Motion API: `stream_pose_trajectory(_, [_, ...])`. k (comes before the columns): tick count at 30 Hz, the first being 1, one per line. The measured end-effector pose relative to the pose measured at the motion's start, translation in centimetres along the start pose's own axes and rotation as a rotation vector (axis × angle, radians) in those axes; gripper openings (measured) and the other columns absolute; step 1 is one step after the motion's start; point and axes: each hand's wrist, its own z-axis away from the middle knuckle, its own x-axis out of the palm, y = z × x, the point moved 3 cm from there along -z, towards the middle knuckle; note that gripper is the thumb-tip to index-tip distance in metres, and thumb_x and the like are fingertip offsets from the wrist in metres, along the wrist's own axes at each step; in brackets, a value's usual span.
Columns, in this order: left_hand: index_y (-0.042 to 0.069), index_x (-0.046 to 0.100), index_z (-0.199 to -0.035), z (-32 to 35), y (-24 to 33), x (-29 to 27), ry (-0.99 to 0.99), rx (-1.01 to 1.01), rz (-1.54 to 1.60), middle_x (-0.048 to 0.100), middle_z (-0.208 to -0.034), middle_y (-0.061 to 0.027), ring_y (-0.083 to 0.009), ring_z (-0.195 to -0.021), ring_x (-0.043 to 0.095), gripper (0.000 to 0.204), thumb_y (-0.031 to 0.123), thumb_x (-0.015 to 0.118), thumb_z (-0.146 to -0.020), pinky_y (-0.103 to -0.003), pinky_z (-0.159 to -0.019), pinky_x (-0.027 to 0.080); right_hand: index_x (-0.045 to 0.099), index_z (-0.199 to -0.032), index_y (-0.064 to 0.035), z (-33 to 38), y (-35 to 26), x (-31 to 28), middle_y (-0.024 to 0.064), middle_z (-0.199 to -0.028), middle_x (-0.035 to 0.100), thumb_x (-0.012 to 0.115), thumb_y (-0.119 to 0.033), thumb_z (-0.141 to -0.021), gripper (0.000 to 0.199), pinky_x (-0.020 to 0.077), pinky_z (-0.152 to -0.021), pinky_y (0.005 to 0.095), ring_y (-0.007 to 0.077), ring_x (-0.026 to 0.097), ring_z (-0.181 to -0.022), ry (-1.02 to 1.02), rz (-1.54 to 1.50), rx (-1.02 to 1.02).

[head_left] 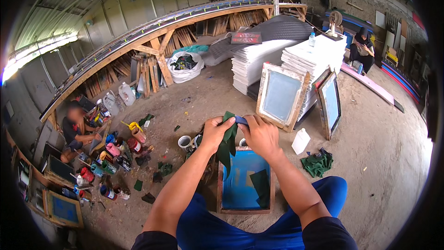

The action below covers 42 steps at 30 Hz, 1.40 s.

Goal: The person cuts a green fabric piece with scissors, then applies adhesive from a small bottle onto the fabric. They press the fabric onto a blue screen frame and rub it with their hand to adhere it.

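Note:
My left hand [216, 133] is closed on a dark green cloth [227, 147], whose loose end hangs down over a printing screen. My right hand [262, 133] grips a small blue strip-like piece [241, 120], which meets the cloth between my two hands. The blue piece's exact kind is hidden by my fingers. Below my hands, between my knees, lies the wood-framed screen [236, 176] with blue mesh. Another dark green cloth piece [262, 186] rests on its right half.
A white container [184, 142] sits left of my hands. To the right stand a white jug [301, 141], a green rag heap [318, 162] and two upright screens [281, 96]. Paint pots [112, 149] crowd the left floor near a seated person [76, 127]; another person [362, 51] sits far right.

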Motion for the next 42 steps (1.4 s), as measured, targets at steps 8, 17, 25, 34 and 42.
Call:
stream_pose_trajectory(8, [0.0, 0.076, -0.089, -0.2, 1.4, -0.1, -0.144, -0.152, -0.036, 0.068, -0.076, -0.0002, -0.0071, -0.061, 0.058, 0.022, 0.021, 0.083, -0.091, -0.027, -0.053, 0.045, 0.071, -0.106, -0.0128, -0.8, 2.1, -0.6, 0.0041, -0.087, 0.071, 0.074, -0.035, -0.092, 0.027, 0.0569, -0.059, 0.04, 0.0264, 0.073, -0.071, -0.043, 0.066, -0.162])
stream_pose_trajectory(17, [-0.001, 0.075, -0.096, 1.3, 2.8, -3.2, -0.172, -0.371, -0.128, 0.072, -0.083, -0.0063, -0.0135, -0.066, 0.066, 0.027, 0.022, 0.086, -0.088, -0.028, -0.057, 0.052, 0.07, -0.109, -0.0122, -2.8, 11.4, -5.2, 0.0158, -0.088, 0.073, 0.06, -0.034, -0.104, 0.024, 0.0539, -0.061, 0.05, 0.0387, 0.071, -0.075, 0.062, 0.127, 0.24])
stream_pose_trajectory(25, [0.003, 0.076, -0.099, 1.0, 0.8, -1.5, -0.048, -0.262, 0.011, 0.072, -0.087, -0.0011, -0.0087, -0.073, 0.065, 0.027, 0.031, 0.076, -0.098, -0.027, -0.064, 0.051, 0.07, -0.1, -0.0011, 2.3, 2.7, 5.0, 0.0009, -0.079, 0.063, 0.081, -0.03, -0.094, 0.032, 0.0432, -0.058, 0.0274, 0.0108, 0.055, -0.067, -0.273, -1.157, 0.785])
stream_pose_trajectory(34, [0.002, 0.074, -0.115, -0.7, -2.9, -1.7, 0.097, -0.231, -0.198, 0.074, -0.108, -0.0066, -0.0183, -0.112, 0.061, 0.045, 0.042, 0.075, -0.097, -0.037, -0.105, 0.041, 0.07, -0.096, 0.0045, 5.3, 8.5, 10.8, 0.0104, -0.078, 0.072, 0.077, -0.014, -0.093, 0.02, 0.0521, -0.066, 0.0341, 0.0167, 0.068, -0.07, -0.338, -0.955, 0.791])
stream_pose_trajectory(42, [0.001, 0.073, -0.116, -1.0, -4.1, -2.3, 0.089, -0.201, -0.088, 0.072, -0.105, -0.0066, -0.0174, -0.101, 0.063, 0.028, 0.022, 0.076, -0.096, -0.034, -0.096, 0.046, 0.071, -0.101, 0.0033, 12.1, 17.8, 17.4, 0.0102, -0.08, 0.076, 0.076, -0.014, -0.091, 0.02, 0.0526, -0.072, 0.0334, 0.0182, 0.071, -0.077, -0.329, -0.568, 0.939])
